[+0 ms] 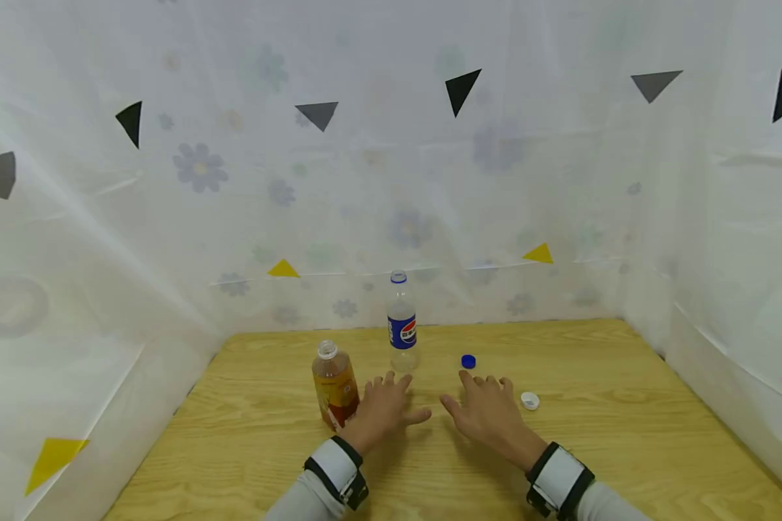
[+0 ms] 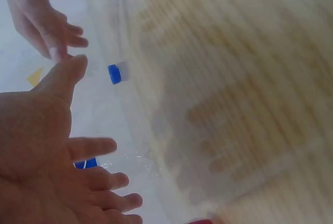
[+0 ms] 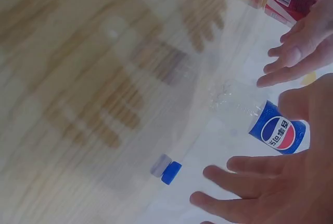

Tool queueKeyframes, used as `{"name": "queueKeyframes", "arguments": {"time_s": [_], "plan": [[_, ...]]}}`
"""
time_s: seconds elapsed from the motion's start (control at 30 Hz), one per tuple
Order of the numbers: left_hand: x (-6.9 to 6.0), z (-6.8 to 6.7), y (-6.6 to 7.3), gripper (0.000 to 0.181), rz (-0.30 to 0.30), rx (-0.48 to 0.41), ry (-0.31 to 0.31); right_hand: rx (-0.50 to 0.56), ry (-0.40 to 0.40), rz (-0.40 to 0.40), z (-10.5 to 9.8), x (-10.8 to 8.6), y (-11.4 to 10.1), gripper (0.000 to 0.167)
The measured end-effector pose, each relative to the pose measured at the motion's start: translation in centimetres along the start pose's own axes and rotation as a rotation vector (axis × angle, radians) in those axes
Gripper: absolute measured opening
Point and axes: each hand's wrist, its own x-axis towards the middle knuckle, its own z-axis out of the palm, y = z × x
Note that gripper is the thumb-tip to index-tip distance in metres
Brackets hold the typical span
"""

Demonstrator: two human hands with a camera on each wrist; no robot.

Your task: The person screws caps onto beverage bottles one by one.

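Observation:
My left hand hovers with spread fingers over the wooden table, just right of an uncapped bottle of amber drink. Beyond its fingertips stands a clear Pepsi bottle, upright and without a cap. My right hand is likewise spread, holding nothing, its fingers toward a blue bottle cap. To the right of that hand lies a white bottle cap. In the right wrist view, the Pepsi bottle's label shows beyond the right hand's thumb, and the blue cap lies past its fingertips.
The wooden table reflects both hands. White sheeting with faint flowers and stuck-on triangles rises behind the table and along both sides. A wide band wraps the left wrist, another the right.

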Motion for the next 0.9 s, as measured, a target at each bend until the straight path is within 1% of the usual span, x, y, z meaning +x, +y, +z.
{"name": "queueKeyframes", "arguments": {"time_s": [0.1, 0.17, 0.23, 0.3, 0.4, 0.5, 0.6, 0.67, 0.77, 0.83, 0.9], "plan": [[0.2, -0.5, 0.1, 0.064, 0.009, 0.0, 0.019, -0.022, 0.028, -0.015, 0.0, 0.0, 0.1, 0.054], [0.4, -0.7, 0.1, 0.051, 0.022, -0.014, 0.028, -0.014, 0.051, -0.03, 0.0, 0.0, 0.2, 0.046], [0.8, -0.8, 0.1, 0.038, 0.044, -0.008, 0.032, 0.005, 0.069, -0.049, 0.1, -0.1, 0.3, 0.039], [1.0, -0.9, 0.2, 0.029, 0.066, 0.009, 0.036, 0.02, 0.077, -0.064, 0.1, -0.3, 0.3, 0.037], [1.2, -1.1, 0.5, 0.023, 0.094, 0.046, 0.046, 0.025, 0.082, -0.078, 0.1, -0.4, 0.3, 0.039], [1.3, -1.2, 0.6, 0.023, 0.107, 0.076, 0.058, 0.027, 0.086, -0.079, 0.2, -0.4, 0.3, 0.041], [1.4, -1.4, 0.7, 0.022, 0.114, 0.088, 0.091, 0.032, 0.078, -0.072, 0.2, -0.3, 0.3, 0.042], [1.3, -1.7, 0.7, 0.021, 0.125, 0.088, 0.131, 0.034, 0.074, -0.069, 0.2, -0.3, 0.3, 0.042], [1.2, -2.6, 1.0, 0.021, 0.151, 0.053, 0.21, 0.033, 0.079, -0.072, 0.2, -0.3, 0.3, 0.04], [1.1, -3.4, 1.2, 0.02, 0.17, 0.016, 0.286, 0.031, 0.091, -0.08, 0.1, -0.3, 0.3, 0.039], [1.0, -4.3, 1.4, 0.019, 0.183, -0.023, 0.382, 0.035, 0.105, -0.089, 0.0, -0.4, 0.3, 0.037]]}}
